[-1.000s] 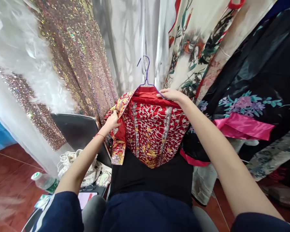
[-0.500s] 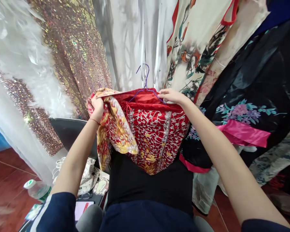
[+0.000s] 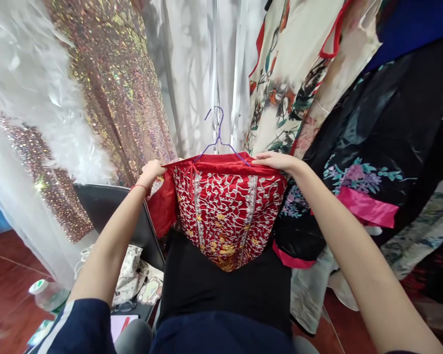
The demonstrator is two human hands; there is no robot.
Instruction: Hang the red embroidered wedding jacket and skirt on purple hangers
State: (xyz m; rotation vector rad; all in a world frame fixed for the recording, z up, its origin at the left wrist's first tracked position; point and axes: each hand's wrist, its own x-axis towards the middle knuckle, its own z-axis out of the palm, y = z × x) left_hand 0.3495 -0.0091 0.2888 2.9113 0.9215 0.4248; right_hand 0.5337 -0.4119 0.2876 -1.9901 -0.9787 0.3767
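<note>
A red bodice (image 3: 223,211) with silver and gold embroidery hangs over my lap, its pointed hem toward me. The arms of a purple wire hanger (image 3: 218,135) go down inside its neckline. My left hand (image 3: 153,172) is closed on the bodice's upper left edge, where a plain red flap (image 3: 163,206) hangs beneath it. At the upper right edge, my right hand (image 3: 275,161) pinches the cloth near the hanger's end; its fingertips are partly hidden.
A black laptop (image 3: 110,211) stands open at left, with a spotted white pouch (image 3: 127,273) and a plastic bottle (image 3: 49,294) nearby. Sequined cloth (image 3: 121,88) hangs behind. Floral garments (image 3: 280,93) and a black dress (image 3: 358,123) hang at right.
The patterned flap in my left hand has swung back behind the bodice, baring its front left side. My left hand has moved slightly right; hands, bodice and hanger sit a little lower.
</note>
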